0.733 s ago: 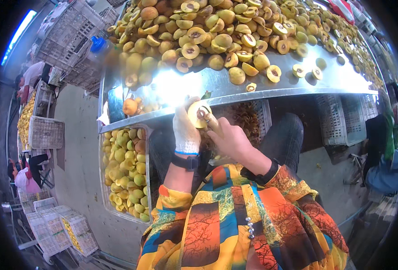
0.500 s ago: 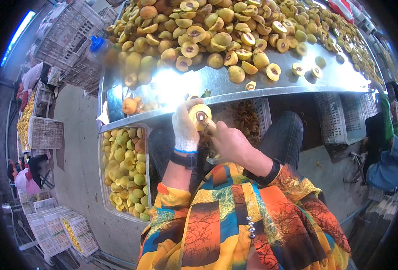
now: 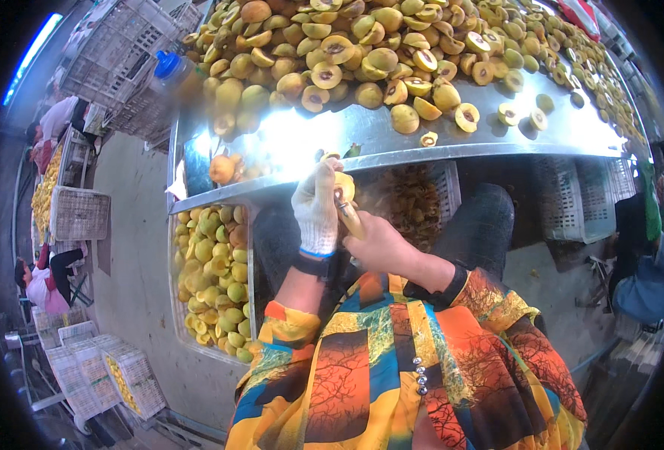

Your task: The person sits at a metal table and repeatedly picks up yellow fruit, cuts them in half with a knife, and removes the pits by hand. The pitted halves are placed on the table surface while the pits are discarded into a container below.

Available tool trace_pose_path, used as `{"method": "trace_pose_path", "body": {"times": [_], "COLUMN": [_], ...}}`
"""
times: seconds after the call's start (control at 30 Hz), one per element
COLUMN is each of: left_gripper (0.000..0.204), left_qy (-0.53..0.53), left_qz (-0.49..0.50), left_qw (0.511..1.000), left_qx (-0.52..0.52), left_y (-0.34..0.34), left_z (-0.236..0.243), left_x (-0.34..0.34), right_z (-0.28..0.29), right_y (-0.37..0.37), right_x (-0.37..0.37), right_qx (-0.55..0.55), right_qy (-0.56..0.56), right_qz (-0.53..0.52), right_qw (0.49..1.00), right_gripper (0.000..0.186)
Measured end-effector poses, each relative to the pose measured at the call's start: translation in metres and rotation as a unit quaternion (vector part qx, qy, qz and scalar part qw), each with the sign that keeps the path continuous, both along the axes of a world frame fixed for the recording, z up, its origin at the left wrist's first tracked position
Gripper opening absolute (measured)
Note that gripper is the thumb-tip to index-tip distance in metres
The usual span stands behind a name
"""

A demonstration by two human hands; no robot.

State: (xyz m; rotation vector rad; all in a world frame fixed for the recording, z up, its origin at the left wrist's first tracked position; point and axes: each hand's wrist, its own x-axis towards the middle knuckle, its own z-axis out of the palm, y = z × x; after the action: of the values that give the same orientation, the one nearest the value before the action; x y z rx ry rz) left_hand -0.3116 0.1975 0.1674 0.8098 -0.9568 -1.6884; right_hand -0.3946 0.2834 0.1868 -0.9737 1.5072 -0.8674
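Note:
My left hand (image 3: pixel 317 214), in a white knit glove, is closed around a yellow peach half (image 3: pixel 344 182) just in front of the metal table's edge. My bare right hand (image 3: pixel 386 244) grips a tool with a tan wooden handle (image 3: pixel 352 222). The tool's tip meets the reddish-brown middle of the peach half, and its exact shape is hidden there. Behind my hands, a large heap of halved peaches (image 3: pixel 332 52) covers much of the metal table (image 3: pixel 392 154). A crate of peach halves (image 3: pixel 215 277) stands at my left knee.
Under the table, a white crate holds brownish scraps (image 3: pixel 410 206). A blue-capped bottle (image 3: pixel 168 66) stands by the table's left end. Empty white crates (image 3: pixel 560 196) sit to the right. Stacked crates (image 3: pixel 107 379) and a seated co-worker (image 3: pixel 47 289) are at far left.
My left hand has tilted the peach half, so its cut face shows less. My right hand's tool now points more steeply up into it. The seated co-worker at far left has shifted.

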Motion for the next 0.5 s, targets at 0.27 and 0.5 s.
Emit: {"method": "trace_pose_path", "body": {"times": [0.27, 0.5], "left_gripper": [0.039, 0.037], "left_qy": [-0.059, -0.03], "left_qz": [-0.044, -0.171], "left_qw": [0.993, 0.964], "left_qx": [0.091, 0.202], "left_y": [-0.014, -0.021], "left_z": [-0.016, -0.011], "left_x": [-0.004, 0.001], "right_z": [0.014, 0.013], "right_y": [0.0, 0.003], "right_x": [0.004, 0.002], "right_qx": [0.127, 0.174], "right_qy": [-0.216, -0.338], "right_qz": [-0.035, -0.043], "right_qw": [0.967, 0.924], "right_gripper": [0.008, 0.006]}}
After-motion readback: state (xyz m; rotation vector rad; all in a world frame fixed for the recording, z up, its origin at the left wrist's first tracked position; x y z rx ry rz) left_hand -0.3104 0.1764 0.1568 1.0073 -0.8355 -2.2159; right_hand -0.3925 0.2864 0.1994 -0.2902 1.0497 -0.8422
